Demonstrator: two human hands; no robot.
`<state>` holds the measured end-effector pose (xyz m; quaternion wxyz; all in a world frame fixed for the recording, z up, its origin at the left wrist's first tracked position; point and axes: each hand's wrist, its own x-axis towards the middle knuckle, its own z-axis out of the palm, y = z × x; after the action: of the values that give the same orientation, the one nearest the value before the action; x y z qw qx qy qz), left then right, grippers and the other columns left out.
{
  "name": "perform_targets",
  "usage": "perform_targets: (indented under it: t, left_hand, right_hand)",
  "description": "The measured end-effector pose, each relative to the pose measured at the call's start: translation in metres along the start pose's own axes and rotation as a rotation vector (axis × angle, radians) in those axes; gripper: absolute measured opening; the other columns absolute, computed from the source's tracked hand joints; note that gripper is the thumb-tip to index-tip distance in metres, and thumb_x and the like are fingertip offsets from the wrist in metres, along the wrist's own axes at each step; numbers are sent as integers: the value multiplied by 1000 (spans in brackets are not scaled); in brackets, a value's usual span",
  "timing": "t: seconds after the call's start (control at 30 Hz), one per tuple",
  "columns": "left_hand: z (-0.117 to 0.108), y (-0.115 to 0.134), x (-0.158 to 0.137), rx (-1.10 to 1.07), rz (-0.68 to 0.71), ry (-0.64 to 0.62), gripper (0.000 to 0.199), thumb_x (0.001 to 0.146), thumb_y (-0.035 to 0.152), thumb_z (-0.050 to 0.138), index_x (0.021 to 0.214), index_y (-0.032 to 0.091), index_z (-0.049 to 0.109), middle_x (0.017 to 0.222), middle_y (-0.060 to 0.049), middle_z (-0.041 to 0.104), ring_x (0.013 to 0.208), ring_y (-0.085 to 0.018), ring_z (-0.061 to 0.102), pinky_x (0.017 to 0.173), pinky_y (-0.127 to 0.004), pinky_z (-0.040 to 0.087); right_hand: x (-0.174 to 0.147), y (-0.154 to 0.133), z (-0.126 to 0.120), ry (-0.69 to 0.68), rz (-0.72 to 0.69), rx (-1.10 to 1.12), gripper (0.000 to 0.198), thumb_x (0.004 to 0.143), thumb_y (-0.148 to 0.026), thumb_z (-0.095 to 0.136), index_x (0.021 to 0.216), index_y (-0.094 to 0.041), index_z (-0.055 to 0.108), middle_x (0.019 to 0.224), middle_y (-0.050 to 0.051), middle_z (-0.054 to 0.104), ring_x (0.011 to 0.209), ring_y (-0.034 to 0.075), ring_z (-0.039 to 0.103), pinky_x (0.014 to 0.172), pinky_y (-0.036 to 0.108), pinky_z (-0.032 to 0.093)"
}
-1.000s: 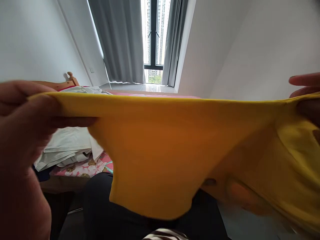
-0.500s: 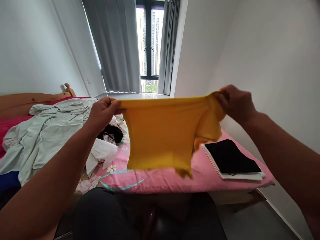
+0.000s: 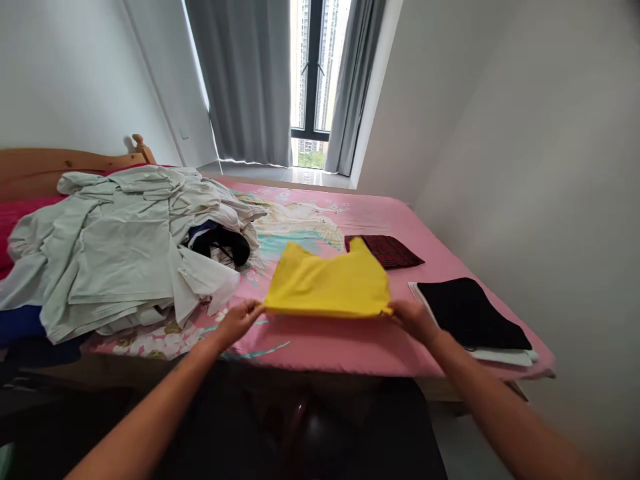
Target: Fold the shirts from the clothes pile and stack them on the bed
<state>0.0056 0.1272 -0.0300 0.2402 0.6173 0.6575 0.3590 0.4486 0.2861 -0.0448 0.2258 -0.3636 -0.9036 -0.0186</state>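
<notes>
Yellow cloth (image 3: pixel 325 287): left hand (image 3: pixel 243 321), right hand (image 3: pixel 414 318) pinching near corners (arms (image 3: pixel 167 400) outstretched).

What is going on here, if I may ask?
A person's left hand and right hand hold a yellow cloth by the two ends of its near edge, over a pink bed cover. A red plaid cloth lies just beyond, a black cloth rests on white fabric at right, and pale clothes are heaped at left.

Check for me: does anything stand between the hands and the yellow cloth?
Nothing visible does: the left hand and right hand hold the yellow cloth by its near corners. The plaid cloth shows behind its far right corner, not between.
</notes>
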Motion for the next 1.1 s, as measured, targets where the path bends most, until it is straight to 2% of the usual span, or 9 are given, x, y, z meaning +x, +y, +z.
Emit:
perform_targets:
  t: [0.1,0.2,0.37,0.5,0.6,0.73,0.9,1.0,1.1]
  left_hand:
    - [30,-27,-40,74,-42,-136,36,84,49,44,74,19,62,75,-1,62,81,-17,56,79,-28,43]
    - [41,-29,-68,170,32,-139,26,83,41,50,84,22,67,96,-3,66,106,-22,53,100,-35,33]
    - [48,-9,-96,353,-83,-175,24,85,35,49,90,26,71,89,-5,65,89,-19,56,81,-29,40]
    - [58,3,-107,357,-232,-241,26,87,31,44,91,27,69,83,-3,67,85,-19,60,75,-27,39]
    - [66,4,-108,243,-329,-186,21,85,32,47,90,24,66,90,-4,66,88,-19,61,76,-27,39]
    - [83,-3,-109,-25,-429,9,17,80,34,50,84,21,61,90,-4,63,86,-19,59,78,-29,41]
    - [121,-13,-114,-628,-737,377,28,63,41,64,74,21,49,71,-1,58,69,-17,56,65,-29,45]
    - [136,-18,-116,-1017,-925,450,47,52,47,72,82,20,49,66,0,58,58,-13,53,53,-24,42]
    - [140,-24,-117,-1149,-978,427,51,46,47,76,82,18,54,60,3,54,50,-8,45,48,-20,37]
  right_hand:
    - [-54,-12,49,-110,10,120,28,88,-42,45,85,-22,64,77,7,68,71,19,65,64,28,47]
    - [-87,-20,57,-126,31,214,22,88,-38,46,87,-25,64,80,6,68,74,21,66,67,31,49]
    - [-101,-24,33,-276,61,233,20,86,-39,46,86,-31,65,83,6,68,77,23,66,67,34,51]
    - [-84,-30,20,-439,11,195,19,84,-44,51,86,-30,63,82,5,67,73,22,65,62,32,50]
    - [-46,-43,25,-319,116,202,21,85,-44,48,85,-27,60,79,4,66,68,20,64,60,31,48]
    - [41,-75,54,-179,199,353,26,88,-43,42,90,-23,59,80,5,66,69,20,63,62,30,47]
    - [165,-123,117,-282,283,553,28,86,-39,43,100,-21,58,55,-2,55,48,13,53,51,24,42]
    - [226,-147,161,-409,419,623,30,87,-32,41,112,-21,53,54,-5,53,41,10,48,45,21,39]
    - [265,-161,201,-477,480,596,34,88,-28,40,120,-20,48,54,-5,54,40,10,48,44,20,38]
